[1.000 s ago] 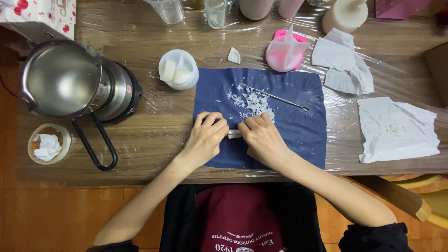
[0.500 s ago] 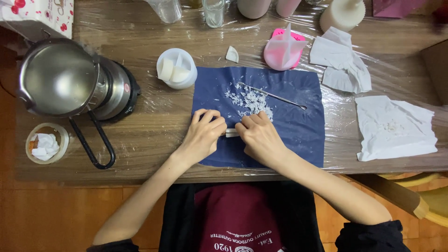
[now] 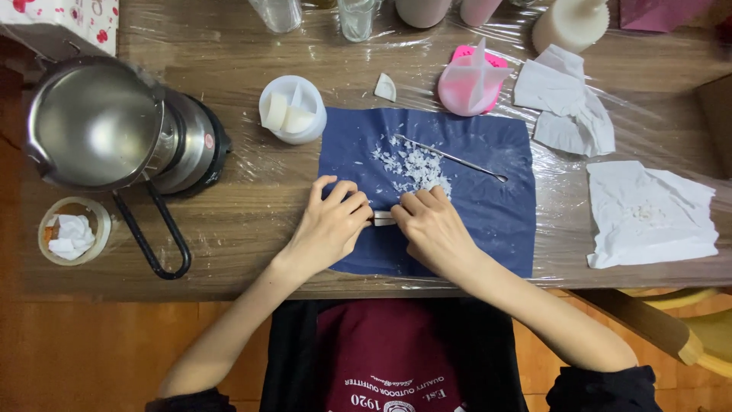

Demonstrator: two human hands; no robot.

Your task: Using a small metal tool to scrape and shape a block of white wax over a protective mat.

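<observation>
Wooden bench (image 3: 229,229) under plastic film, blue cloth (image 3: 488,229) central | left hand (image 3: 328,229) and right hand (image 3: 431,229) unmoved since earlier, fingers pinched on small white wax piece (image 3: 383,218) at cloth's near-left | shavings (image 3: 415,164) toward cloth's far edge | scraping continues.

Candle-making workbench: melting pot (image 3: 95,122); moulds (image 3: 474,80)

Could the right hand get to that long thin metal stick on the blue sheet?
Probably yes. The metal stick lies bare on the blue sheet just beyond the right hand, with only loose white flakes between. But both hands are holding a small white piece, so it must let go.
</observation>
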